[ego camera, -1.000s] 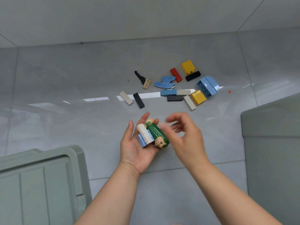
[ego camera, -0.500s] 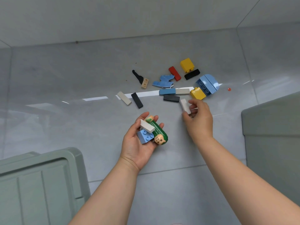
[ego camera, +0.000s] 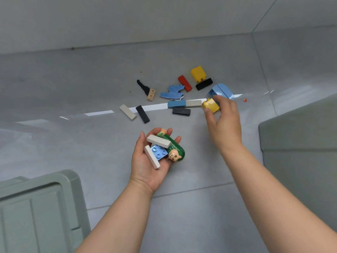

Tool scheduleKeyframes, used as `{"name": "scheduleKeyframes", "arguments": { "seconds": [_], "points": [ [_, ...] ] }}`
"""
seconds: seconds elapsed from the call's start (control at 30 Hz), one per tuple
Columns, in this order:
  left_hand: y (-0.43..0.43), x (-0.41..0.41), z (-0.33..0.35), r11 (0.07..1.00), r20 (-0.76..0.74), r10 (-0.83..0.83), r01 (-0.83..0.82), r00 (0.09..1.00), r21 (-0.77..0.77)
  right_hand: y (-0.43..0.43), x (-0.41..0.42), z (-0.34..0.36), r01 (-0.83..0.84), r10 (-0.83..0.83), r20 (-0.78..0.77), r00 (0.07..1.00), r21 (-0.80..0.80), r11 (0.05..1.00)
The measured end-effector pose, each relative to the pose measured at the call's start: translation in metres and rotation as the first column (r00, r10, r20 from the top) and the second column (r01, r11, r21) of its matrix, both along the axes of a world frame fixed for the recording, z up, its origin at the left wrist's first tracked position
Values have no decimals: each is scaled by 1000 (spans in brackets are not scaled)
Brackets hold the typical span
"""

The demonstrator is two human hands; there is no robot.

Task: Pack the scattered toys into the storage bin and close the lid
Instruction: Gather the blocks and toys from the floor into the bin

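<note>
My left hand (ego camera: 151, 161) is palm up over the grey floor, holding two white blocks (ego camera: 159, 141), a light blue studded brick (ego camera: 159, 152) and a green figure toy (ego camera: 176, 152). My right hand (ego camera: 223, 123) reaches forward to the pile, thumb and fingers pinched on a yellow brick (ego camera: 211, 105) that is still at floor level. Several toys lie scattered beyond: a second yellow brick (ego camera: 197, 73), a red block (ego camera: 185, 83), black blocks (ego camera: 204, 84), a light blue curved piece (ego camera: 225, 90), and flat blue, grey, beige and black tiles (ego camera: 176, 104).
A pale green lid (ego camera: 36, 207) lies at the lower left. The pale green storage bin (ego camera: 300, 143) fills the right edge. A tiny red bead (ego camera: 245, 100) sits on the floor near the bin. A wall rises behind the toys.
My right hand picked up a white block, put it into my left palm, then moved forward and right onto the yellow brick. My left hand stayed put and holds one more white block.
</note>
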State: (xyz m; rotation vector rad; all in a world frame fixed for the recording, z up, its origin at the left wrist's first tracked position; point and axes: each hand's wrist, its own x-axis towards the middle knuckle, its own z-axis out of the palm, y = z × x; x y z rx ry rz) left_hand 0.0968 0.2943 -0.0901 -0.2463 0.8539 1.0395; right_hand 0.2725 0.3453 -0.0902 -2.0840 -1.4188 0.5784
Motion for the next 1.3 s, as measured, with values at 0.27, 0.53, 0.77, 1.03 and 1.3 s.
{"name": "scheduleKeyframes", "arguments": {
  "seconds": [0.27,0.53,0.77,1.03,1.3],
  "points": [
    [-10,2,8,998,-81,14,-20,997,-65,-13,-8,-23,58,-77,-97,992,-187,981],
    [-28,29,69,983,-147,-179,184,973,23,-115,-82,81,46,-12,-577,817,45,998],
    [-63,85,197,848,-211,-402,449,891,281,-167,-31,186,216,-28,-667,745,201,955],
    [-163,181,299,453,-237,-787,794,570,405,-287,33,288,633,-279,-696,662,319,706],
    [-216,256,287,392,-260,-889,920,376,-10,-341,95,251,853,-306,-925,-227,-341,396]
  ]
}}
